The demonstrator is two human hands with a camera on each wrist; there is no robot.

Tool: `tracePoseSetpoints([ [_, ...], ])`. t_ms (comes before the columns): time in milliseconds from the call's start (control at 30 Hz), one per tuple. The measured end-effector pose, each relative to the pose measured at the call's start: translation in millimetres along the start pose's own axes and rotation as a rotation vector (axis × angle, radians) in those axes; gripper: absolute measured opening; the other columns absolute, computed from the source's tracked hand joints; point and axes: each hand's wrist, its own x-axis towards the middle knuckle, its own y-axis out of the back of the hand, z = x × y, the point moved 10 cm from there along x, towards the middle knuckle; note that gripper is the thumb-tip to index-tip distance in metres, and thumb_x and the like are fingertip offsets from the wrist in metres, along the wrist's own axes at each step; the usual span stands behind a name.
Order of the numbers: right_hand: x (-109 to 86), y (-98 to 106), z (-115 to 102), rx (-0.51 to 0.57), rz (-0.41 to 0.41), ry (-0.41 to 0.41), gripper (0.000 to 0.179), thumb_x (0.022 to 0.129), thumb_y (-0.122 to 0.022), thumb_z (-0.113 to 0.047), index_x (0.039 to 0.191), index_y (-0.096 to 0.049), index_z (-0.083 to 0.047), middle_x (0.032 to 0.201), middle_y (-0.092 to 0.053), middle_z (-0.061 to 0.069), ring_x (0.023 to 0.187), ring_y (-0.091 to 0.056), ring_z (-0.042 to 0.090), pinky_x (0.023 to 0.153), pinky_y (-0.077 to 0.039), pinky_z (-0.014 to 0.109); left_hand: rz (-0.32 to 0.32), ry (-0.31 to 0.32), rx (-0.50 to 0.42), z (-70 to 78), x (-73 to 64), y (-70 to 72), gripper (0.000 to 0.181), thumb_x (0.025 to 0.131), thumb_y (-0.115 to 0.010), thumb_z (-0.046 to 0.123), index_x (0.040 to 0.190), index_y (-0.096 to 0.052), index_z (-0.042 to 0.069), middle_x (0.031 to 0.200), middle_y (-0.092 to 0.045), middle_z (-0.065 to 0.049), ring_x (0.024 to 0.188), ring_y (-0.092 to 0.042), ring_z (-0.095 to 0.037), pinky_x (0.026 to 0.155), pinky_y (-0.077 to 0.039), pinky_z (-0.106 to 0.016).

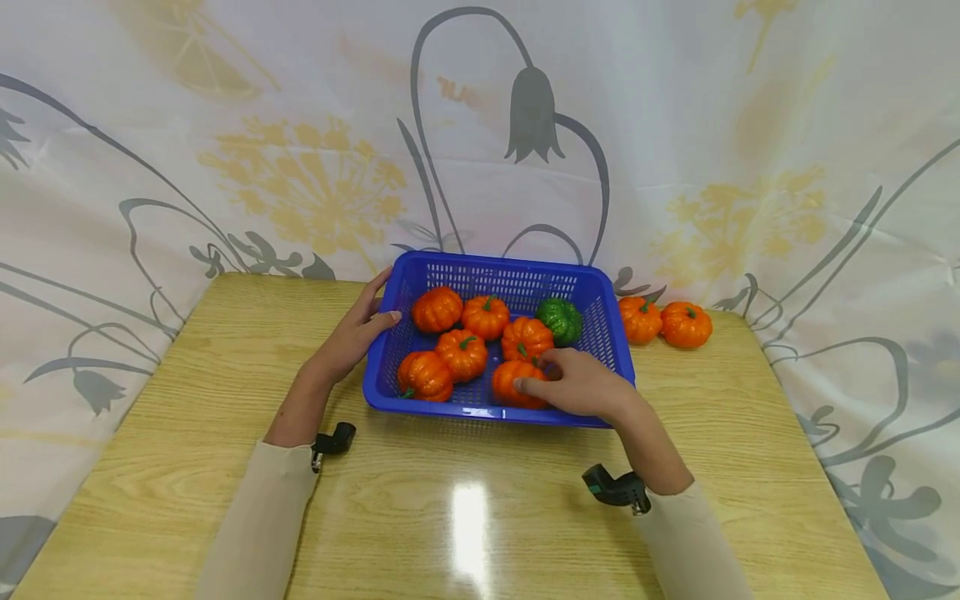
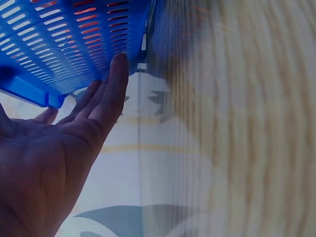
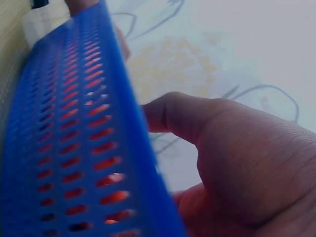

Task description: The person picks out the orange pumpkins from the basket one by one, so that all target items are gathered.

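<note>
A blue plastic basket (image 1: pixel 495 412) with slotted walls stands on the table, holding several small orange pumpkins (image 1: pixel 438 309) and one green pumpkin (image 1: pixel 559 322). At its left side my left hand (image 1: pixel 352 332) holds the rim, thumb on top and fingers along the outer wall; the left wrist view shows those fingers (image 2: pixel 116 84) against the slots. My right hand (image 1: pixel 581 382) reaches over the front right rim and grips an orange pumpkin (image 1: pixel 510 382) between thumb and fingers. In the right wrist view the basket wall (image 3: pixel 74 133) hides the fingertips and that pumpkin.
Two more orange pumpkins (image 1: pixel 686 325) sit on the table just right of the basket. A patterned curtain (image 1: pixel 315 125) hangs behind the wooden table (image 1: pixel 405 517) and along its sides. Black wrist devices (image 1: pixel 617 487) are strapped near both sleeves.
</note>
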Motion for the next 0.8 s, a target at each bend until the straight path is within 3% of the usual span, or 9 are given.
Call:
tracePoseSetpoints([
  [467, -23.5, 29.5, -5.8, 0.036, 0.084, 0.101, 0.048, 0.093, -0.076, -0.040, 0.127, -0.068, -0.006, 0.119, -0.071, 0.011, 0.103, -0.065, 0.028, 0.093, -0.055, 0.047, 0.003, 0.001, 0.000, -0.5, 0.1, 0.7, 0.075, 0.110, -0.050, 0.019, 0.172, -0.011, 0.031, 0.161, -0.041, -0.026, 0.134, -0.056, -0.053, 0.089, -0.063, -0.036],
  [800, -39.7, 51.4, -6.3, 0.130, 0.151, 0.156, 0.059, 0.090, -0.083, -0.029, 0.139, -0.062, -0.003, 0.122, -0.069, 0.013, 0.102, -0.067, 0.026, 0.090, -0.058, 0.042, 0.003, -0.002, 0.001, 0.2, 0.0, 0.2, 0.075, 0.110, -0.051, 0.020, 0.172, -0.011, 0.031, 0.161, -0.042, -0.026, 0.134, -0.056, -0.053, 0.090, -0.063, -0.037],
])
